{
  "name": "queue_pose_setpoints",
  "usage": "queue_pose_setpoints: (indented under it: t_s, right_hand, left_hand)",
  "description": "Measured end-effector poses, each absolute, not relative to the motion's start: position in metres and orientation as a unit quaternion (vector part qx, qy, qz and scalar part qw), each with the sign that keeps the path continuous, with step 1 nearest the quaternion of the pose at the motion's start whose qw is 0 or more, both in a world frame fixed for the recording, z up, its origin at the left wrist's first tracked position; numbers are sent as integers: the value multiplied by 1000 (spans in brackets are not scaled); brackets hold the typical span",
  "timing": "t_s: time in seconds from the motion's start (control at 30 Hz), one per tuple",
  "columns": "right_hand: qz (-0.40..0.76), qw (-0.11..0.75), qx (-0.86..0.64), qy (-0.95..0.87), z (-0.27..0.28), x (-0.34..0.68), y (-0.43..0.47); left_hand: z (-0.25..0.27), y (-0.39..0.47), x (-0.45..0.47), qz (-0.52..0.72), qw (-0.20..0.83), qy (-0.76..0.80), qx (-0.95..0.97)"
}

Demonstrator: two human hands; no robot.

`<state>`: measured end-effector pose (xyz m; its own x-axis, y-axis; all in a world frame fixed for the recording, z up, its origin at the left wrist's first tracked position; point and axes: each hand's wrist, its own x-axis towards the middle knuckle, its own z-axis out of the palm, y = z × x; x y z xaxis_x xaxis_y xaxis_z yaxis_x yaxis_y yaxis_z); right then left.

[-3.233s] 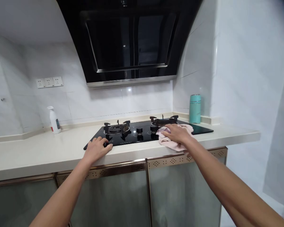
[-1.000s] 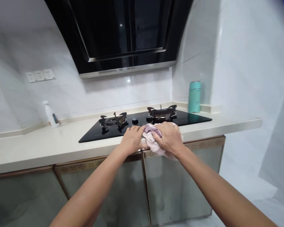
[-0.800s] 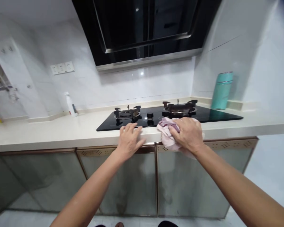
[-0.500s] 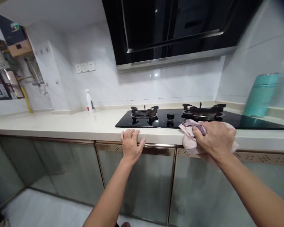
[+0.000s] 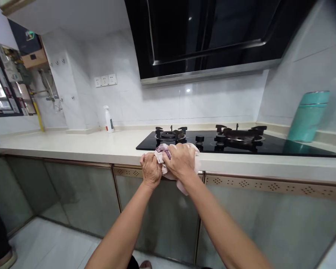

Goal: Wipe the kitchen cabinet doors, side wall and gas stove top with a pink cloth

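A pale pink cloth with a purple patch is bunched under my right hand, whose fingers press it onto the countertop's front edge before the left burner. Part of the cloth hangs over the edge. Close on its left, my left hand rests on the counter edge with its fingers bent over the top; its thumb side meets the cloth or lies very near it. Just behind both hands is the black glass gas hob, with a left burner, a right burner and control knobs between them.
A white spray bottle stands on the white countertop to the left. At the far right is a turquoise canister. A black range hood overhangs the hob. At lower left, another person's leg and shoe show.
My right hand has slid the cloth left along the counter edge, from before the right burner to beside my left hand. My left hand stays on the edge, its fingers now closer together.
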<state>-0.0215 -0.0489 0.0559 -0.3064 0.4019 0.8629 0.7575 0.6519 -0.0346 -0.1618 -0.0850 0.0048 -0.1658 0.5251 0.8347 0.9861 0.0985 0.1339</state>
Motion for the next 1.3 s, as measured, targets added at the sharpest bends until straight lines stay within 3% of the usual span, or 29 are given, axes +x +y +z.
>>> queue_pose_setpoints:
  t_s: [0.17,0.33,0.57,0.77,1.03,1.17,1.3]
  right_hand:
    - [-222,429,-306,-821,53,15,-33]
    - [-224,423,-333,-812,49,98,-1]
    - [-220,364,-500,-754,58,233,39]
    - [-151,381,-651,-639,72,189,10]
    - [-172,450,-459,-747,21,15,-47]
    - [-203,491,-360,-767,-28,5,-31]
    - [-257,502,-250,-787,-81,38,-1]
  left_hand:
    - [11,-95,-157,-371,322,-660,-569]
    - [12,-94,-155,-412,327,-632,-570]
    - [14,-95,-163,-398,322,-616,-599]
    - [14,-88,-153,-420,325,-619,-579]
    - [19,-94,-155,-405,322,-621,-589]
    - [15,-108,-158,-372,328,-612,-616]
    - [-48,-118,-158,-425,339,-620,-565]
